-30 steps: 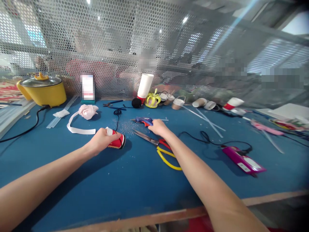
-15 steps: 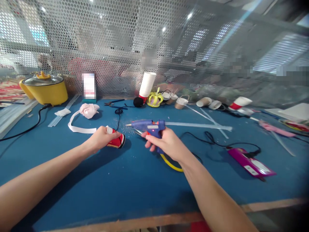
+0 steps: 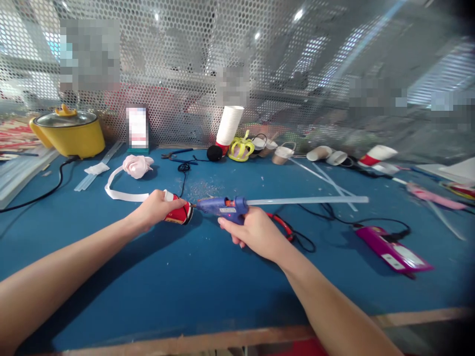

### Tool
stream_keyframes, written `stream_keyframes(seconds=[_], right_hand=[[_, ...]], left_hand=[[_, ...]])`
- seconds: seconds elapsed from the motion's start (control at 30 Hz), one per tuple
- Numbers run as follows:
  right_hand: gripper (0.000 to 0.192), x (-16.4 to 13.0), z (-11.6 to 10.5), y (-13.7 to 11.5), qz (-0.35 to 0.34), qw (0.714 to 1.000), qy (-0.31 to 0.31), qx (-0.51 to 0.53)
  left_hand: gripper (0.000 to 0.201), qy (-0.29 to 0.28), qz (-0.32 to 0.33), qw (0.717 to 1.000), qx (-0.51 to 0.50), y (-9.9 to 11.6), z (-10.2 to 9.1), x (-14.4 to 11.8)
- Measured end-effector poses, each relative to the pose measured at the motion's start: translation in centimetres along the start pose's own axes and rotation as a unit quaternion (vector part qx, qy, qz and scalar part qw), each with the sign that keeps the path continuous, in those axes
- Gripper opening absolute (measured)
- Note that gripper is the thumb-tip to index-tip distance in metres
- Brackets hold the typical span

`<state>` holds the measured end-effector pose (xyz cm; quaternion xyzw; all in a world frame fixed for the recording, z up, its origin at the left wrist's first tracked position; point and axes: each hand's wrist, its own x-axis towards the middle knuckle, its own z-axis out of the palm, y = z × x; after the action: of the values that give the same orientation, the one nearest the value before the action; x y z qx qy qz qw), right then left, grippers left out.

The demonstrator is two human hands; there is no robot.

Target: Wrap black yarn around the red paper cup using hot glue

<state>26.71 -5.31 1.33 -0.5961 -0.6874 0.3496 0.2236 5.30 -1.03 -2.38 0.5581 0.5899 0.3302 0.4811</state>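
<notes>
My left hand (image 3: pixel 156 210) is closed around a red and white paper cup (image 3: pixel 178 211) lying on its side, its dark-edged end facing right. Black cord from a small tangle (image 3: pixel 183 168) runs down to the cup. In my right hand (image 3: pixel 256 232) is a blue hot glue gun (image 3: pixel 224 206), a small red light showing on its body. Its nozzle points left and meets the cup's right end; whether it touches I cannot tell. A long clear glue stick (image 3: pixel 308 200) sticks out of the gun's back. Just beyond my right hand lie red-handled pliers (image 3: pixel 284 225).
Left back: a yellow electric pot (image 3: pixel 72 136), a phone (image 3: pixel 137 128) on a stand and a pale pink ribbon roll (image 3: pixel 137 166). Along the back: stacked paper cups (image 3: pixel 230 126), a black yarn ball (image 3: pixel 214 153) and a yellow basket-like frame (image 3: pixel 241 147). A purple power box (image 3: pixel 393 249) sits right.
The glue gun has moved down and left, bringing its nozzle to the cup's right end. The red-handled pliers have come into sight behind my right hand. My left hand keeps its hold.
</notes>
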Motion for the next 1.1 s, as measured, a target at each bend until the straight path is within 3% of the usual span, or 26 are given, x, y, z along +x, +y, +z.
stream_keyframes(seconds=[0.63,1.1], right_hand=[[0.018,-0.8,0.2,-0.2,-0.048,0.998,0.006,-0.041],[0.025,-1.1,0.4,0.0,-0.071,0.99,0.028,-0.121]], left_hand=[[0.035,0.02,-0.048,0.997,0.051,1.5,-0.1,-0.7],[0.034,0.017,-0.042,0.999,0.022,1.5,0.0,-0.8]])
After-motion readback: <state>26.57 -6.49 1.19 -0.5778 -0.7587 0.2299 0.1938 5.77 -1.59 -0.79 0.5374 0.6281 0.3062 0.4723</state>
